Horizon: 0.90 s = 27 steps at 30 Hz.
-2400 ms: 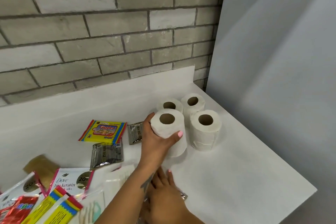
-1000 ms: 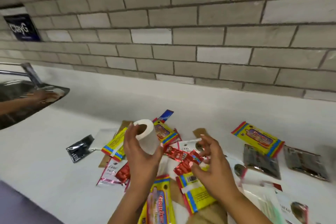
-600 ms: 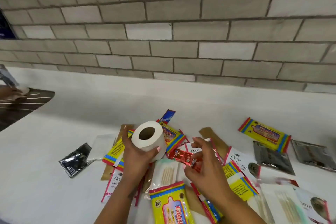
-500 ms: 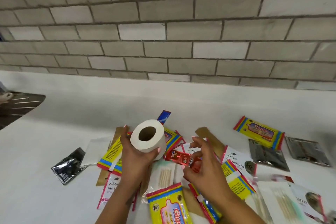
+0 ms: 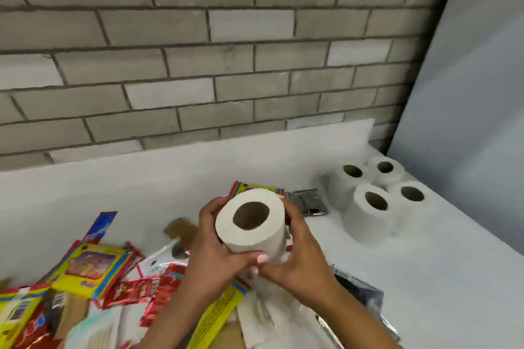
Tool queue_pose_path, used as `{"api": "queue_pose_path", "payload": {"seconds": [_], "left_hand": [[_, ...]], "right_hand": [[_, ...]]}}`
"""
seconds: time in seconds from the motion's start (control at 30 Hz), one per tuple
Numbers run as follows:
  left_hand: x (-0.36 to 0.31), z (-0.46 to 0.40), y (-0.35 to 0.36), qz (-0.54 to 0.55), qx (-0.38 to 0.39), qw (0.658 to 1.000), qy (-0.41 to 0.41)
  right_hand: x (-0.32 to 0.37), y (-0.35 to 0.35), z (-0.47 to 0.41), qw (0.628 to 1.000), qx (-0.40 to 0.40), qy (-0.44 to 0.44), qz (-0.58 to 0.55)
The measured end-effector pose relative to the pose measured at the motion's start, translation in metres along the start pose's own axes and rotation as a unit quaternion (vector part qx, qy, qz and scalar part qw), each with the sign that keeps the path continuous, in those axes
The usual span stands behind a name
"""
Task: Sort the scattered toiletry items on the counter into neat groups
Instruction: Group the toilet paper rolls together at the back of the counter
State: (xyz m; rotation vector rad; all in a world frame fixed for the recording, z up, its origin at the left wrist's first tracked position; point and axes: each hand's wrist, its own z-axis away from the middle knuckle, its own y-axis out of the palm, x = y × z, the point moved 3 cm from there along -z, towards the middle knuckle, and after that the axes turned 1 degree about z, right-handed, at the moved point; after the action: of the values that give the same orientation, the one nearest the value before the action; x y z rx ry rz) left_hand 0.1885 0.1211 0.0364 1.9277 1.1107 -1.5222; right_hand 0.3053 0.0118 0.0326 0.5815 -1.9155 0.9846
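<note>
A white toilet roll [image 5: 251, 221] is held above the counter, its hollow core facing me. My left hand [image 5: 214, 252] grips its left side and underside, thumb across the front. My right hand [image 5: 300, 258] curls round its right side. Several more toilet rolls [image 5: 371, 204] stand upright in a tight group at the counter's right end. Yellow packets [image 5: 93, 266], red sachets [image 5: 141, 289], a blue sachet [image 5: 100, 225] and silver sachets [image 5: 306, 201] lie scattered below and to the left.
The white counter [image 5: 425, 278] ends at a grey panel [image 5: 467, 93] on the right. A grey brick wall [image 5: 198, 51] rises behind the white backsplash. A dark foil packet [image 5: 360, 295] lies under my right forearm. Brown card pieces [image 5: 181, 231] lie among the packets.
The view has swung right, bringing the group of rolls into sight. My left hand carried the roll rightward, and my right hand left the red sachet and took hold of the roll.
</note>
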Motion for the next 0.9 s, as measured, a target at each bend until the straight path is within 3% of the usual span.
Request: {"api": "queue_pose_path", "payload": {"seconds": [0.3, 0.47, 0.77, 0.9], "left_hand": [[-0.015, -0.013, 0.173, -0.026, 0.153, 0.988, 0.024], [-0.008, -0.009, 0.229, -0.076, 0.174, 0.981, 0.037], [0.014, -0.011, 0.253, -0.103, 0.095, 0.990, 0.003], [0.028, -0.015, 0.254, -0.105, 0.111, 0.987, -0.040]], "right_hand": [[-0.056, -0.149, 0.042, 0.985, -0.158, 0.065, 0.021], [-0.095, -0.199, 0.065, 0.973, -0.197, 0.115, 0.029], [-0.156, -0.222, 0.073, 0.973, -0.159, 0.165, 0.007], [-0.166, -0.229, 0.072, 0.981, -0.113, 0.149, -0.057]]}}
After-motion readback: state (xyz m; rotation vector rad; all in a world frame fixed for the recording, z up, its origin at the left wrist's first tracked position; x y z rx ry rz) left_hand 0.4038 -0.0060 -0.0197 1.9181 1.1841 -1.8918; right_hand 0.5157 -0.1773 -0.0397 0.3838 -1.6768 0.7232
